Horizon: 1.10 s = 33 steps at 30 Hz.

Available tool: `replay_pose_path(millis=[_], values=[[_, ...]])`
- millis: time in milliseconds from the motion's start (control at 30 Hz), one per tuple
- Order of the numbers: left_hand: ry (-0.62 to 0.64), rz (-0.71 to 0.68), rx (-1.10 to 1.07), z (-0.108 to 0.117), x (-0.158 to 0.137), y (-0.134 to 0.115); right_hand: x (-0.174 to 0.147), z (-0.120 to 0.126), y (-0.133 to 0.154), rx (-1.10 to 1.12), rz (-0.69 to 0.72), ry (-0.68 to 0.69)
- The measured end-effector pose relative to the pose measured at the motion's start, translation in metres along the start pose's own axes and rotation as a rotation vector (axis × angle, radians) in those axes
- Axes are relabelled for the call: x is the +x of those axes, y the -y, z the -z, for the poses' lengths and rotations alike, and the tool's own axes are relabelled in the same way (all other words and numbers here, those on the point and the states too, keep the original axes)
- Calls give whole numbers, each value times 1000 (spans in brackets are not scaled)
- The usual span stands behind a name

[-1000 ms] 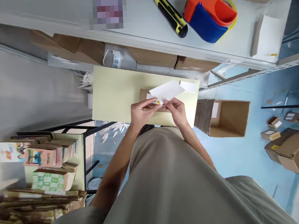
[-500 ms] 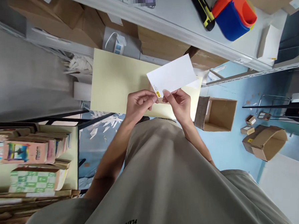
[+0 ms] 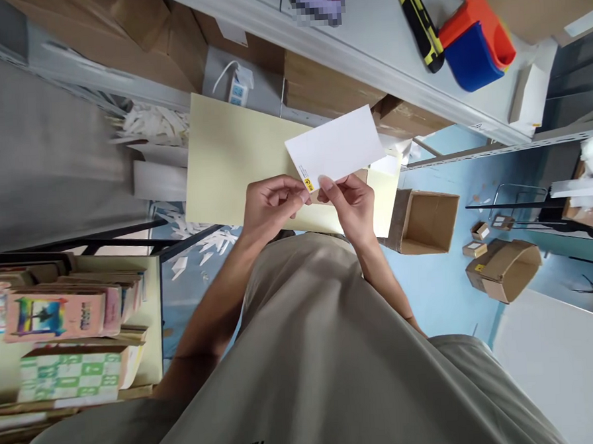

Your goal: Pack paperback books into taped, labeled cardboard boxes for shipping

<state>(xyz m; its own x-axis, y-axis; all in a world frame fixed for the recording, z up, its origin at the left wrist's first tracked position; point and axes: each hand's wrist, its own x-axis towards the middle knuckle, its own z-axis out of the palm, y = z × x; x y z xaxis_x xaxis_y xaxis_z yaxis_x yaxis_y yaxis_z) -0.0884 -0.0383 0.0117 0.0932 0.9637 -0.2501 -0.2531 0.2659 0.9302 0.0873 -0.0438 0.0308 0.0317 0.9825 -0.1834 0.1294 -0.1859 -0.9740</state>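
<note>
A white rectangular label [image 3: 335, 144], with a small yellow mark and fine print at its lower left corner, is tilted over a pale yellow board [image 3: 233, 159]. My right hand [image 3: 350, 202] pinches its lower edge, thumb on top. My left hand [image 3: 273, 206] is closed at the marked corner, thumb and forefinger pressed together there. Beneath the label, a bit of brown cardboard [image 3: 361, 175] shows, mostly hidden by the label and my right hand.
Above runs a grey shelf with a box cutter [image 3: 421, 26] and an orange and blue holder [image 3: 476, 43]. Books [image 3: 57, 311] fill a rack at left. An open cardboard box [image 3: 430, 221] stands on the blue floor at right. A white power strip [image 3: 238, 89] lies behind the board.
The view has shifted slightly, so the shelf items appear further right and lower. Both hands keep nearly the same pose at the label, which hardly moves.
</note>
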Motion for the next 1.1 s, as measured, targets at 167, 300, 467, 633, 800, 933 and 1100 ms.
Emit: replay_pose_path(millis=[167, 300, 467, 633, 800, 933, 1100], values=[[-10, -8, 25, 15, 5, -1, 5, -16, 2, 9, 18, 10], [-25, -36, 73, 27, 8, 0, 10, -27, -1, -27, -39, 45], [-35, -98, 185, 41, 12, 3, 4, -32, 3, -237, -16, -12], [24, -185, 294, 55, 13, 2, 0, -30, 11, -374, 219, 84], [76, -208, 376, 60, 12, -2, 10, -32, 7, -423, 239, 144], [38, -166, 555, 74, 19, 9, 14, -30, 4, -405, 188, 151], [-102, -7, 770, 126, 49, 50, 7, -25, -3, -326, 59, 0]])
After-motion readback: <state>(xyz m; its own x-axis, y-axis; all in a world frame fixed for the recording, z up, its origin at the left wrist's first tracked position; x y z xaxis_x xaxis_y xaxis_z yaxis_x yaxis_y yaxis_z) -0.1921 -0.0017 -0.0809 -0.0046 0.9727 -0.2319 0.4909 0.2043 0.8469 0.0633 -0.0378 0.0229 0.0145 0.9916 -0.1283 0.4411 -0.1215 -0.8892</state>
